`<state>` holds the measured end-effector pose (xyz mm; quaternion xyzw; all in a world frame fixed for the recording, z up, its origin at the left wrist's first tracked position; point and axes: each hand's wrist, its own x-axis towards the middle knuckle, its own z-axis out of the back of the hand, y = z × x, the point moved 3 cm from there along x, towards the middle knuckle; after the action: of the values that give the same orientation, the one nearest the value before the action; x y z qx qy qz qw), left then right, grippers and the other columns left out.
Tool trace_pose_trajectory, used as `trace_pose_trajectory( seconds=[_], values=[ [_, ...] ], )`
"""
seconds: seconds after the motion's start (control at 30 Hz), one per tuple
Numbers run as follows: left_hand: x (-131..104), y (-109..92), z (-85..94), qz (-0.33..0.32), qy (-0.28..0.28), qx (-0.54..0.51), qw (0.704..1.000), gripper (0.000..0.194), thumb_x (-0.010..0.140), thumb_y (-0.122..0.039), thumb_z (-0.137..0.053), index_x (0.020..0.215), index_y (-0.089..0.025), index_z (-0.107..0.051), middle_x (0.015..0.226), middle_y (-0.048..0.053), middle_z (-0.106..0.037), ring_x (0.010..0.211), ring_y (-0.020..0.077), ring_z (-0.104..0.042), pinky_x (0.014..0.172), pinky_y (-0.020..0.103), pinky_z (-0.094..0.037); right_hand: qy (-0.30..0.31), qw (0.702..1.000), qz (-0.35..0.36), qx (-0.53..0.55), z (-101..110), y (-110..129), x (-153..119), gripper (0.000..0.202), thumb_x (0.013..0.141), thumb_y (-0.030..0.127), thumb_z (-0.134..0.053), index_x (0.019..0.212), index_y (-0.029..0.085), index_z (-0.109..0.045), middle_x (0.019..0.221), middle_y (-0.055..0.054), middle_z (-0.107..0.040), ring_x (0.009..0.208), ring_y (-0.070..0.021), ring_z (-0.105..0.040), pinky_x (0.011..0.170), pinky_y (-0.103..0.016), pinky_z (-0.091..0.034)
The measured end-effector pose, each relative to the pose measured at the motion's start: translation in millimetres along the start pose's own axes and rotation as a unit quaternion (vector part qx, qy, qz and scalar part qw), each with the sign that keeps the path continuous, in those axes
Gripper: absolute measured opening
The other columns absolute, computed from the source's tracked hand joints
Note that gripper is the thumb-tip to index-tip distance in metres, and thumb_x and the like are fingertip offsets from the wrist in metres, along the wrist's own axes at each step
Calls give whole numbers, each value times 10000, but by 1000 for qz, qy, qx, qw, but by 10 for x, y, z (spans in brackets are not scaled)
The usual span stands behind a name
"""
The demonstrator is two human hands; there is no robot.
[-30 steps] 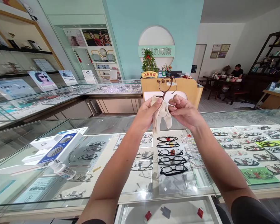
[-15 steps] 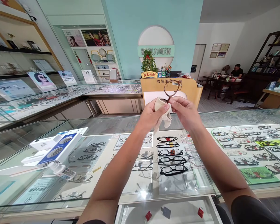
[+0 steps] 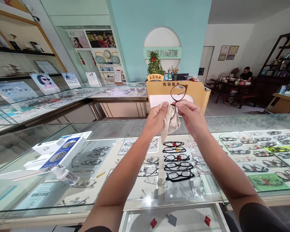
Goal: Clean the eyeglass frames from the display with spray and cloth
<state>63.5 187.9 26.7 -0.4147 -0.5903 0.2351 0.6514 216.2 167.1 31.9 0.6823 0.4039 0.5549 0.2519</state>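
Both hands are raised above a glass display counter. My left hand (image 3: 157, 118) is closed on a pale cloth (image 3: 171, 121), which is wrapped round the lower part of a pair of brown-framed glasses (image 3: 179, 93). With fingertips pinched, my right hand (image 3: 192, 116) grips the frame near its middle. One round lens stands up above the fingers; the other is partly covered by the cloth. Below the hands, several black-framed glasses (image 3: 178, 166) lie in a column on the counter.
On the counter's left are a blue and white box (image 3: 62, 154) and a white bottle (image 3: 67, 176). An open drawer (image 3: 190, 222) at the bottom holds small red and grey items. More glasses (image 3: 255, 167) lie to the right. A person (image 3: 246, 74) sits far back.
The glasses have turned so the upper lens faces me more squarely. The cloth has shifted and spread lower round the other lens, and my left fingers have changed position.
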Motion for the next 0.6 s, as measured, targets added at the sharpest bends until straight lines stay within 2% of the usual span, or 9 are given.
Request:
trace_pose_trajectory(
  seconds=[0.17,0.3,0.37,0.43,0.53,0.6],
  values=[
    [51,68,137,21,0,-14,1000,552,913,-743,-676,861,-193,-692,772,30,-678,699,163,-622,625,271,-495,-36,999,29,-17,138,56,63,198,837,486,-817,826,289,-815,932,-1,-718,778,-153,-551,739,-313,-477],
    [133,54,291,8,-39,-25,999,469,913,-666,-726,914,-198,-700,839,18,-671,740,144,-599,657,242,-482,0,1000,6,0,187,154,85,201,819,464,-838,793,274,-777,915,0,-719,752,-142,-542,724,-303,-468],
    [155,13,333,6,-45,-31,998,423,918,-627,-729,922,-205,-700,822,7,-630,712,135,-563,630,235,-458,37,999,-14,0,162,196,68,244,802,469,-855,763,260,-738,937,-5,-732,782,-145,-576,741,-304,-483],
    [162,-26,357,9,-45,-14,999,411,926,-603,-716,851,-202,-665,743,-6,-542,631,123,-483,565,237,-401,70,997,-25,1,128,227,41,285,808,491,-853,766,253,-704,975,-15,-748,831,-157,-617,771,-312,-508],
    [164,-60,404,-1,-59,53,997,501,928,-578,-715,681,-209,-484,633,-36,-368,543,109,-323,504,253,-290,97,995,-28,19,108,253,14,289,851,494,-827,801,251,-676,1054,-33,-771,902,-171,-669,802,-320,-536],
    [169,-77,460,-25,-79,113,990,561,926,-527,-730,631,-215,-367,603,-49,-300,540,108,-269,510,259,-253,99,994,-26,26,132,267,16,289,873,489,-813,813,253,-658,1084,-41,-781,919,-180,-692,806,-328,-552]
  ],
)
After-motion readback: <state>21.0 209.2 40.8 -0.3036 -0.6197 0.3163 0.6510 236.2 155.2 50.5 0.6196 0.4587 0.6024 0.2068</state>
